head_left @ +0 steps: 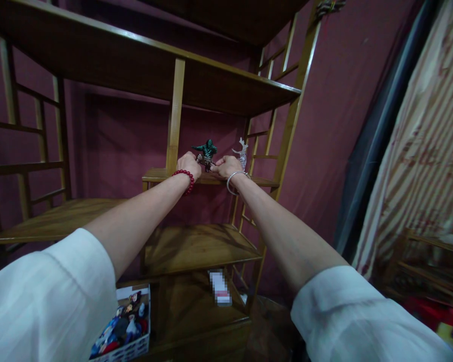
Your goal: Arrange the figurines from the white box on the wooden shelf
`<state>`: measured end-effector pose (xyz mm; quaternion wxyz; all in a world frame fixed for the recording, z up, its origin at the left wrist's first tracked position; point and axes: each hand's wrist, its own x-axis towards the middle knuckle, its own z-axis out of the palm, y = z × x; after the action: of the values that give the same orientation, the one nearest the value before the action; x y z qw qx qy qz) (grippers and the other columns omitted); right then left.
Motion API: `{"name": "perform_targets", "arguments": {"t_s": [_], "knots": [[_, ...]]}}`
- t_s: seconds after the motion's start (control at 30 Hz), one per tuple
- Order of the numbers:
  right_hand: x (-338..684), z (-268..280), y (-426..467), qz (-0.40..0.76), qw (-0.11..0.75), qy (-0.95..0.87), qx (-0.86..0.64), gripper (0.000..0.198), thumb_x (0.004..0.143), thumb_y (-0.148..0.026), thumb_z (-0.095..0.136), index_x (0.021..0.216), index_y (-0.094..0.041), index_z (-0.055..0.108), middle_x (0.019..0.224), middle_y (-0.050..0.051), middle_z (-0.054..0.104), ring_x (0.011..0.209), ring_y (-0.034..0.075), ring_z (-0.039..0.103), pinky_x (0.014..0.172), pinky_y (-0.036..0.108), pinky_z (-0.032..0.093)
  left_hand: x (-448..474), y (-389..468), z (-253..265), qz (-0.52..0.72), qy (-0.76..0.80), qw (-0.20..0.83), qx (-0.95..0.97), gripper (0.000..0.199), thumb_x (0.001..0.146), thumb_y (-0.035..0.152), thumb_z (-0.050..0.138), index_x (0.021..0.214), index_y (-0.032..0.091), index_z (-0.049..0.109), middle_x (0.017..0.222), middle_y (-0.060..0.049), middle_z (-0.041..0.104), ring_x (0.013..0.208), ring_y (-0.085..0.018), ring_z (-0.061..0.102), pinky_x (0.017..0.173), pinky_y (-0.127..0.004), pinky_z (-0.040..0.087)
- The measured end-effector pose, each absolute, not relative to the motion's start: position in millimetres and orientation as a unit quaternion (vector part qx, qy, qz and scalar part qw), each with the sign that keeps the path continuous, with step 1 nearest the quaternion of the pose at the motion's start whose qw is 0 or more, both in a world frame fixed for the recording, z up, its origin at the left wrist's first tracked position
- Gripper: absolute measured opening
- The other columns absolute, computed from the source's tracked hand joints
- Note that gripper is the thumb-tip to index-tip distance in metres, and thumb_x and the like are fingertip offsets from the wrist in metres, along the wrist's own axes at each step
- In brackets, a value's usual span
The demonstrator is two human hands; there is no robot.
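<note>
A small dark green figurine (pixel 207 151) with one arm stretched to the side is at a small raised shelf (pixel 156 174). My left hand (pixel 189 163), with a red bead bracelet on the wrist, is closed at the figurine's left side, low on it. From the other side my right hand (pixel 228 166), wearing a silver bangle, pinches the lower part of the same figurine. Just behind my right hand stands a clear, antlered deer figurine (pixel 242 153), its lower part partly covered by the hand.
Around the hands is a wooden shelf unit with an upright post (pixel 175 115) and an overhanging board (pixel 143 42). A white basket (pixel 138 347) of several small figures sits below left. A blurred-out white item (pixel 219 287) lies lower down. Striped curtains (pixel 419 130) hang at the right.
</note>
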<state>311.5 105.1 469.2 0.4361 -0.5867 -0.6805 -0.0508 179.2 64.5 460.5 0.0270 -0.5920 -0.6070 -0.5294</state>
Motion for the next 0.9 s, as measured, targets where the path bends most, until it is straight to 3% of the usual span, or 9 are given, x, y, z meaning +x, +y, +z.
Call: {"name": "perform_targets", "arguments": {"t_s": [0.3, 0.63, 0.9], "knots": [[308.4, 465.0, 114.4, -0.039, 0.432, -0.681, -0.59, 0.027, 0.055, -0.036, 0.069, 0.074, -0.019, 0.063, 0.074, 0.002, 0.064, 0.067, 0.013, 0.056, 0.061, 0.022, 0.04, 178.9, 66.2, 461.3, -0.51, -0.623, 0.031, -0.592, 0.029, 0.063, 0.019, 0.062, 0.091, 0.017, 0.058, 0.097, -0.009, 0.062, 0.091, -0.02, 0.056, 0.072, -0.026, 0.04], [306.0, 461.2, 115.1, -0.066, 0.427, -0.674, -0.6, 0.026, 0.057, -0.035, 0.069, 0.076, -0.019, 0.063, 0.078, 0.002, 0.064, 0.072, 0.013, 0.058, 0.064, 0.021, 0.041, 180.3, 65.9, 465.5, -0.457, -0.659, 0.046, -0.596, 0.029, 0.066, 0.016, 0.06, 0.095, 0.015, 0.06, 0.101, -0.008, 0.062, 0.096, -0.018, 0.055, 0.078, -0.023, 0.039], [305.7, 459.7, 111.5, -0.09, 0.416, -0.675, -0.602, 0.026, 0.058, -0.035, 0.069, 0.078, -0.019, 0.063, 0.08, 0.003, 0.065, 0.076, 0.015, 0.059, 0.068, 0.022, 0.042, 182.0, 66.3, 467.7, -0.445, -0.672, 0.036, -0.591, 0.032, 0.063, 0.023, 0.066, 0.093, 0.011, 0.062, 0.098, -0.012, 0.063, 0.093, -0.019, 0.057, 0.073, -0.023, 0.041]]}}
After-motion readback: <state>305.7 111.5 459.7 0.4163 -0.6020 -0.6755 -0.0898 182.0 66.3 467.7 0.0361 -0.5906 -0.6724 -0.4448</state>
